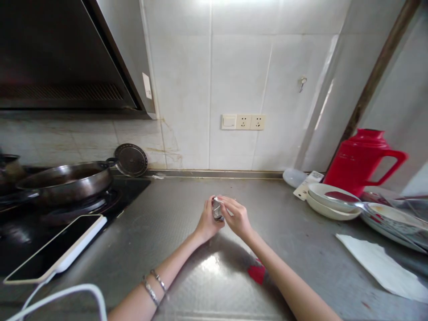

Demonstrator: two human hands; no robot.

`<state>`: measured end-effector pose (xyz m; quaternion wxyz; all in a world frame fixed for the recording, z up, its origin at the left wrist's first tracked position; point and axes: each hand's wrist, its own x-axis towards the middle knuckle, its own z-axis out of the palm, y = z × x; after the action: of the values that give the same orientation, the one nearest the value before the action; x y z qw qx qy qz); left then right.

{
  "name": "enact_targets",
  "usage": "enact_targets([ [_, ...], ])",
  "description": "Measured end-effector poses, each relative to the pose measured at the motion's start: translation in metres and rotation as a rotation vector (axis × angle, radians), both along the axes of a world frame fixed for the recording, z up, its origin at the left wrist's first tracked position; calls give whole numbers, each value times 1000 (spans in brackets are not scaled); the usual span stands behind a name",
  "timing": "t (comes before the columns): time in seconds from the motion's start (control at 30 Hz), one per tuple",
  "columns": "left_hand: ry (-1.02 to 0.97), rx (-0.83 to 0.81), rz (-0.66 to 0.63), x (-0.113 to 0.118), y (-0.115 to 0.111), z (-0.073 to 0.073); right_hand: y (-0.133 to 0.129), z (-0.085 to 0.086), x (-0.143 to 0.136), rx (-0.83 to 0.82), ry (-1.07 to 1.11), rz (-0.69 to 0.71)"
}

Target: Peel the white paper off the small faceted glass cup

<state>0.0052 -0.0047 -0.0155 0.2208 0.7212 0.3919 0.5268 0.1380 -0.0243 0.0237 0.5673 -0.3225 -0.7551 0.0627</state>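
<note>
Above the middle of the metal counter (180, 196), both my hands meet at a small, shiny silver item (217, 209) that looks like crumpled foil; its exact kind is not clear. My left hand (209, 223) is closed around its side and lower end. The fingers of my right hand (236, 215) are pressed together against its upper right edge. Under my right forearm lies a red piece (257, 273), partly hidden by the arm.
On the left, a steel pan (67, 183) sits on the black stove, with a phone (56, 249) at the stove's edge and a white cable (83, 289) in front. On the right are a red thermos jug (357, 160), stacked white dishes (329, 209) and a paper napkin (381, 265).
</note>
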Motion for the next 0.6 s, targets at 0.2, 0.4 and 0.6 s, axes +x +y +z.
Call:
enact_targets([
  [0.2,42,20,-58,-1,-2,-3,3,-2,-2,-261,182,-119],
  [0.4,13,21,-48,4,-4,-1,-1,-2,-4,-166,187,-78],
  [0.6,-60,6,-31,8,-9,6,-8,0,-3,38,7,-11],
])
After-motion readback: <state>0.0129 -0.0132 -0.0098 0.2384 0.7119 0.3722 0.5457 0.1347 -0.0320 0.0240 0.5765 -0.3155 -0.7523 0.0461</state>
